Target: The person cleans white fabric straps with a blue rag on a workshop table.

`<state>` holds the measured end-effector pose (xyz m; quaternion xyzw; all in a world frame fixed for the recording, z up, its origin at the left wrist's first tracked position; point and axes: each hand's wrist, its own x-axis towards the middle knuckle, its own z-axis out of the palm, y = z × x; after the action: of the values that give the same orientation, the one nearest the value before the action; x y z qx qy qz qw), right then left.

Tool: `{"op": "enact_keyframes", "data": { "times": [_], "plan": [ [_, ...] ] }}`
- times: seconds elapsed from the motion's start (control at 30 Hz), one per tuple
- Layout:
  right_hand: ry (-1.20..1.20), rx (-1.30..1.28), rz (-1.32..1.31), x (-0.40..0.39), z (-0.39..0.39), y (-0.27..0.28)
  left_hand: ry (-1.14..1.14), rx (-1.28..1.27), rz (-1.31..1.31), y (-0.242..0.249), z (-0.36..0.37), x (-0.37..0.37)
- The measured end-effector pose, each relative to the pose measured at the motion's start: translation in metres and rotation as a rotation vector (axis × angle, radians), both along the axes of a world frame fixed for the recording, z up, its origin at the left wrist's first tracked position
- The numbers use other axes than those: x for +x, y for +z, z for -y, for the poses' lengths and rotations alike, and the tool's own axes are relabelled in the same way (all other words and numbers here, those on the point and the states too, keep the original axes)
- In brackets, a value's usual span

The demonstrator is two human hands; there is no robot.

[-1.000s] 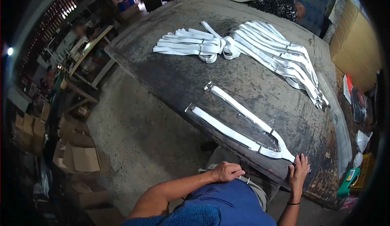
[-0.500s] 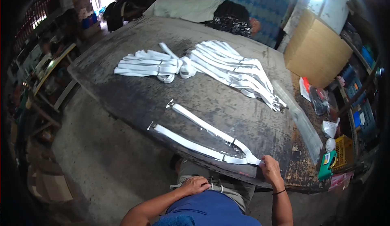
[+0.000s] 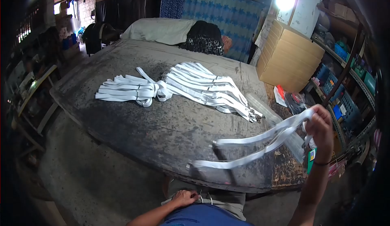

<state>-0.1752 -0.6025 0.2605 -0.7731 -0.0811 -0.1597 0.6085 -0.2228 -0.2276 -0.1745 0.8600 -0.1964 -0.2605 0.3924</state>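
Two white straps (image 3: 261, 137) have risen with the right hand (image 3: 319, 123), its grip closed around them.

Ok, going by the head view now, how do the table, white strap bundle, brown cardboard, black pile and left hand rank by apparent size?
Largest to smallest, as they look:
1. Table
2. White strap bundle
3. Brown cardboard
4. Black pile
5. Left hand

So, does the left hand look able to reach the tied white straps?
Probably yes, with some leaning: between the left hand and the tied white straps there is mostly bare table, nothing tall.
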Motion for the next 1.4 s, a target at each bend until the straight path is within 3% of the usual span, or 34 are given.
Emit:
{"op": "enact_keyframes", "data": {
  "times": [0.1,0.27,0.4,0.5,0.53,0.57,0.7,0.8,0.87,0.9,0.93,0.97,1.07,1.1,1.13,1.23,1.27,1.4],
  "plan": [
    [-0.022,-0.027,0.178,0.028,0.001,0.043,0.011,-0.089,0.07,-0.007,-0.002,-0.001],
    [-0.011,-0.115,0.159,0.085,-0.018,0.101,0.016,-0.023,-0.077,-0.006,-0.004,0.006],
    [0.003,-0.164,0.081,0.156,-0.039,0.122,0.027,0.03,-0.294,-0.001,-0.011,0.016],
    [0.02,-0.163,0.069,0.228,-0.049,0.127,0.008,0.119,-0.374,0.038,-0.014,0.023],
    [0.044,-0.141,0.08,0.257,-0.05,0.128,0.066,-0.036,-0.304,0.022,-0.014,0.019],
    [0.067,-0.117,0.09,0.284,-0.053,0.131,0.019,-0.01,-0.343,0.007,-0.015,0.02],
    [0.074,-0.018,0.322,0.372,-0.069,0.158,0.033,0.092,-0.42,0.076,-0.02,0.038],
    [0.081,-0.071,0.253,0.384,-0.086,0.179,-0.061,0.165,-0.431,0.011,-0.017,0.028],
    [0.073,-0.006,0.245,0.403,-0.082,0.163,-0.148,0.23,-0.409,0.034,-0.017,0.037],
    [0.057,0.054,0.241,0.412,-0.078,0.152,-0.147,0.232,-0.411,0.003,-0.015,0.031],
    [0.054,0.049,0.244,0.42,-0.071,0.136,-0.073,-0.046,-0.169,-0.093,-0.01,0.004],
    [0.052,0.061,0.172,0.428,-0.068,0.116,-0.001,-0.322,0.075,-0.129,-0.009,-0.004],
    [-0.08,-0.292,0.027,0.414,-0.068,0.039,-0.037,-0.274,0.01,-0.134,-0.012,0.003],
    [-0.019,-0.419,-0.064,0.421,-0.051,0.008,-0.053,-0.252,-0.019,-0.133,-0.012,0.007],
    [0.017,-0.388,-0.17,0.437,-0.029,-0.034,-0.066,-0.228,-0.046,-0.13,-0.011,0.011],
    [0.005,-0.697,-0.373,0.474,0.031,-0.159,-0.09,-0.152,-0.12,-0.119,-0.008,0.023],
    [-0.083,-0.786,-0.305,0.477,0.041,-0.194,-0.094,-0.126,-0.143,-0.114,-0.006,0.028],
    [-0.262,-0.665,-0.357,0.452,0.036,-0.215,-0.085,-0.009,-0.241,-0.084,-0.004,0.04]
  ]
}}
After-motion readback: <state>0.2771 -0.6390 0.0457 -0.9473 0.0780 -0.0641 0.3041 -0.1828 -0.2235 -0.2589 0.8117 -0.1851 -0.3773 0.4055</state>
